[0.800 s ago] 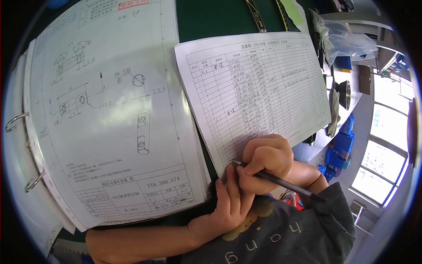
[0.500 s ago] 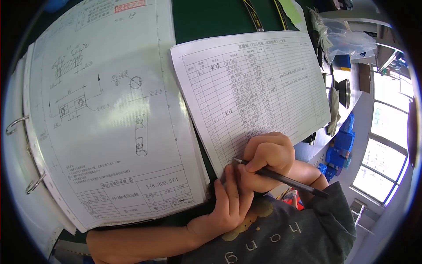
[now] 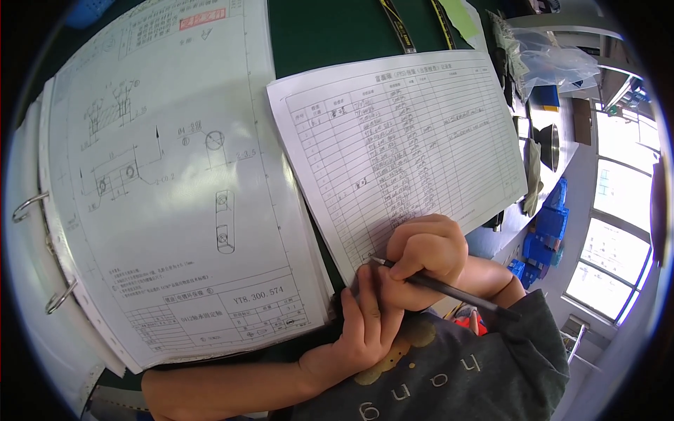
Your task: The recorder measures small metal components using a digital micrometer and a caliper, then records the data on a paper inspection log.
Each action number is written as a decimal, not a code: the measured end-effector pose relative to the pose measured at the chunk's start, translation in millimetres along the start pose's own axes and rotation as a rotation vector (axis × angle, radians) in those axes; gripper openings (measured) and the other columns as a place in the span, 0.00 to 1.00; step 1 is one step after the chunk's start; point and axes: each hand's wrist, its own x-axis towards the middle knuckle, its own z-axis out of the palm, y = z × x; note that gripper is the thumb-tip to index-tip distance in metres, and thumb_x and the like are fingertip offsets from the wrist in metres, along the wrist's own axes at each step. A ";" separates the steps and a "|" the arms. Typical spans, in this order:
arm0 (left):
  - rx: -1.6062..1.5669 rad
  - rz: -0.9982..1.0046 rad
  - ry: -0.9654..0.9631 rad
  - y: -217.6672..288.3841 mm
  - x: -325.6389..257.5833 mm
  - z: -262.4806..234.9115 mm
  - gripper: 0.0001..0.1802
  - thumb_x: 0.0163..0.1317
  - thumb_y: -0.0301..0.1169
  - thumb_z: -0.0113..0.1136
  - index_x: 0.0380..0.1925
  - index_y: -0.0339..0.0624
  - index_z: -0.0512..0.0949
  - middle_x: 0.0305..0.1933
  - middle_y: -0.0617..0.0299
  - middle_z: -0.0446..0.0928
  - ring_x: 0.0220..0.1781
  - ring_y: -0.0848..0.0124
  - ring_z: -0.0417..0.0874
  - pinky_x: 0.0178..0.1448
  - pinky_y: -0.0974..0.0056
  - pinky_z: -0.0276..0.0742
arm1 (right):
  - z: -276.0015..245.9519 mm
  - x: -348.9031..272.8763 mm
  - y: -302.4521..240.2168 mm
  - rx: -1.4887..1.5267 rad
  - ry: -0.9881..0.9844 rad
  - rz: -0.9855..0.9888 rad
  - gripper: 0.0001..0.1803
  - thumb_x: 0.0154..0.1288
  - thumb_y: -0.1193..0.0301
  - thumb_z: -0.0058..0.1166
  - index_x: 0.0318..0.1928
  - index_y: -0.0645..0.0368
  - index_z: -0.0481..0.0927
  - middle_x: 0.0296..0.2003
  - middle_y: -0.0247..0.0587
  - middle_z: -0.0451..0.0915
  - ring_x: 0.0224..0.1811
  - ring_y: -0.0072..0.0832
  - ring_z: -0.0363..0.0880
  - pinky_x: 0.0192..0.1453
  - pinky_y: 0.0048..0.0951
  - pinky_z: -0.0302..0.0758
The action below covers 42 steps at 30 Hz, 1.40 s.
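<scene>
My right hand [image 3: 427, 256] grips a dark pen [image 3: 463, 298], its tip on the lower left part of a printed record sheet [image 3: 484, 161]. Rows of handwriting run down the sheet's columns. My left hand [image 3: 364, 319] lies with its fingers stretched out on the sheet's lower edge, the fingertips close to the pen tip. Left of the sheet, an open ring binder [image 3: 48, 210] holds a technical drawing [image 3: 182, 231] in a glossy clear sleeve. The drawing shows a small bar with two holes.
Two black and yellow strip-shaped tools [image 3: 399, 27] lie on the green table top [image 3: 316, 35] beyond the sheet, beside a pale green paper [image 3: 460, 21]. A clear plastic bag [image 3: 554, 63] sits at the far right. Blue bins [image 3: 547, 228] stand near a window [image 3: 597, 245].
The pen tip has shifted slightly down and left, and a small mark shows beside it. My left hand stays in place. The view of the papers has shifted a little.
</scene>
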 end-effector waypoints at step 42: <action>-0.111 -0.028 -0.009 -3.3 3.0 -0.5 0.10 0.62 0.30 0.41 0.28 0.39 0.72 0.42 0.50 0.78 0.42 0.59 0.81 0.36 0.66 0.76 | -13.9 -2.3 7.2 0.012 -0.030 -0.021 0.14 0.40 0.82 0.57 0.16 0.55 0.64 0.14 0.34 0.69 0.08 0.22 0.65 0.09 0.19 0.57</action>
